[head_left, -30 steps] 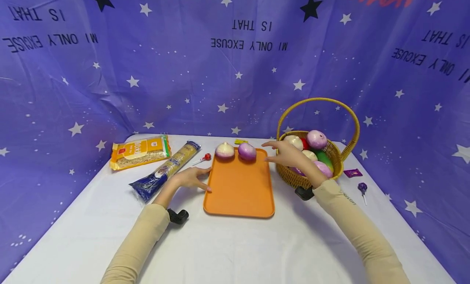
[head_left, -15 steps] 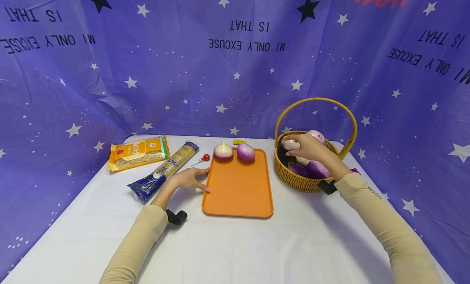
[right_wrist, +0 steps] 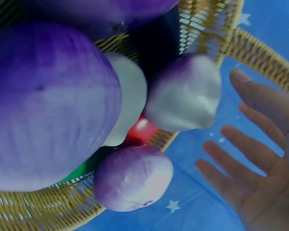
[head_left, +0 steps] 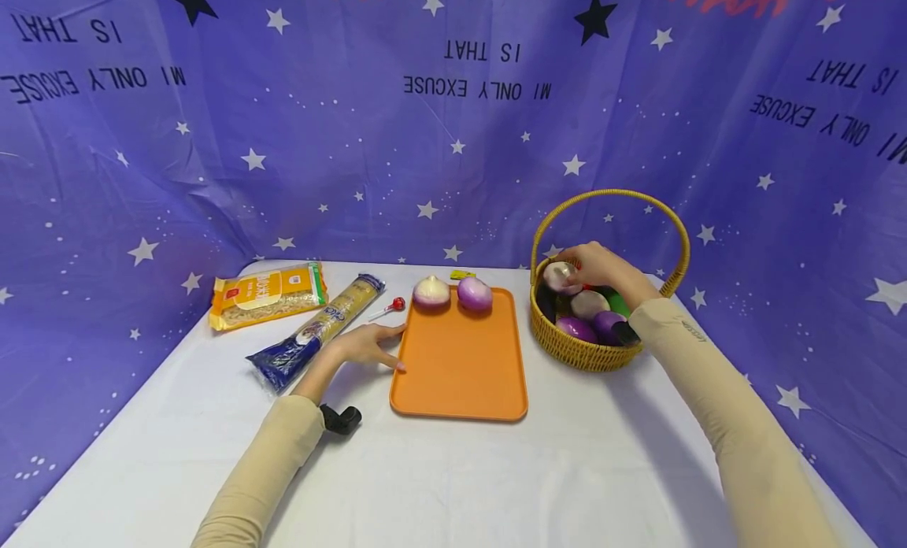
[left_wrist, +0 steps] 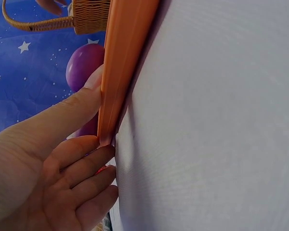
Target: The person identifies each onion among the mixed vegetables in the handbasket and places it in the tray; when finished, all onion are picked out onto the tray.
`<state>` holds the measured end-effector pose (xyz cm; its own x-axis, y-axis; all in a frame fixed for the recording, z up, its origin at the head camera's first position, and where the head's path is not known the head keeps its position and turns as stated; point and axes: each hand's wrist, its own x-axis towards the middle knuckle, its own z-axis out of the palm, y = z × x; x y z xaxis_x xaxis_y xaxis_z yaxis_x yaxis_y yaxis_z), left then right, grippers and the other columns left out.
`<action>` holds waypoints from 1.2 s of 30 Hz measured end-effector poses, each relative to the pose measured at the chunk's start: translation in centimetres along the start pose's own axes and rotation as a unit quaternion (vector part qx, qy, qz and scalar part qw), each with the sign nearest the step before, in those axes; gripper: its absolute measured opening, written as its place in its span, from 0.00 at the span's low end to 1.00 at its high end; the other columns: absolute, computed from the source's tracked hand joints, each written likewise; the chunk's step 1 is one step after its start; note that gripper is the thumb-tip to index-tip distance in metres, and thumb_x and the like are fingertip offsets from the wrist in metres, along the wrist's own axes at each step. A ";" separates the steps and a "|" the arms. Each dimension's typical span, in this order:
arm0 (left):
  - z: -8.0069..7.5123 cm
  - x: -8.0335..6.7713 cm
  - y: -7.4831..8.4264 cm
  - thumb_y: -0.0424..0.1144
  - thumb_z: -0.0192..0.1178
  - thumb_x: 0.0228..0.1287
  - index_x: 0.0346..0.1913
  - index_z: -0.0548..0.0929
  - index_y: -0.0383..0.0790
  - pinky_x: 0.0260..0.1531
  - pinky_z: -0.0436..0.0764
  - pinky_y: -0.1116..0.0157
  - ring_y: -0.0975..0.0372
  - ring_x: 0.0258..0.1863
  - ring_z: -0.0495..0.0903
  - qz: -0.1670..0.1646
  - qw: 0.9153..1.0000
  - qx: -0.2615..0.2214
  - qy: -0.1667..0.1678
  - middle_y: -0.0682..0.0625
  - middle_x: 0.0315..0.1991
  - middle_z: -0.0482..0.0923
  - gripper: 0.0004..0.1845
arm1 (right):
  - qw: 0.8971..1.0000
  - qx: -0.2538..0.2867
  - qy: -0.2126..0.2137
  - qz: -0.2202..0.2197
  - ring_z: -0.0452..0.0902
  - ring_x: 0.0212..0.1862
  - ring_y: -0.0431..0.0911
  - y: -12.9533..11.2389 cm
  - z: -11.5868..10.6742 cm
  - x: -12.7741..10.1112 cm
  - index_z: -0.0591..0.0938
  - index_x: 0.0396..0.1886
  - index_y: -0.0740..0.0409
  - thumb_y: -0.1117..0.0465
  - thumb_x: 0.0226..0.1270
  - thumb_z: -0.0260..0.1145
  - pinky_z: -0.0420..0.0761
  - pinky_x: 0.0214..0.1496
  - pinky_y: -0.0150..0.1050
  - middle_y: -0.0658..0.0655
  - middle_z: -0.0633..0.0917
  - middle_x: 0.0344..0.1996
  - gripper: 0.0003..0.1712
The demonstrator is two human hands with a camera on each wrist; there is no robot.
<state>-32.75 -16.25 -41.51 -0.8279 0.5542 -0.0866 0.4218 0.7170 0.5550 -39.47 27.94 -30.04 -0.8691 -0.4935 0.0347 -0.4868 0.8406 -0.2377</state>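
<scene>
Carefully Does It Over a Crowded Basket

The right hand (head_left: 602,266) is over the wicker basket (head_left: 577,355), beside the white-topped onion (head_left: 557,275), which lies inside near the rim on the tray side. In the right wrist view its fingers are spread and fairly straight, holding nothing, with a gap between them and the onion; the head view alone could suggest contact.

The left hand (head_left: 364,345) lies against the left edge of the orange tray (head_left: 460,359), thumb and fingers extended and touching the rim rather than wrapped around it. Two onions, a pale-tipped onion (head_left: 431,292) and a purple onion (head_left: 475,294), sit side by side at the tray's far end.

The step in hand looks like a reach for the white-topped onion. A good grasp would probably put thumb and fingers on opposite sides of its widest part, since the smooth, shiny skin may slip under a grip near the tip. The paler onion (head_left: 590,305) close by could get nudged, so fingertips should enter narrowly. Any lift would best go clear of both rim and handle (head_left: 615,192).
</scene>
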 end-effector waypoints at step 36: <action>-0.1 0.1 0.0 0.53 0.71 0.54 0.72 0.62 0.34 0.68 0.57 0.47 0.43 0.69 0.59 -0.009 1.000 0.010 -0.009 0.38 0.69 0.64 0.47 | 1.000 -0.014 0.015 -0.002 0.73 0.53 0.63 0.7 0.3 0.3 0.78 0.59 0.63 0.64 0.54 0.74 0.75 0.51 0.57 0.68 0.80 0.54 0.30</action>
<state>-32.87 -16.25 -41.42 -0.8288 0.5484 -0.1115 0.4145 0.7354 0.5361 -40.06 28.25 -30.47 -0.8692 -0.4902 0.0644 -0.4920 0.8447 -0.2108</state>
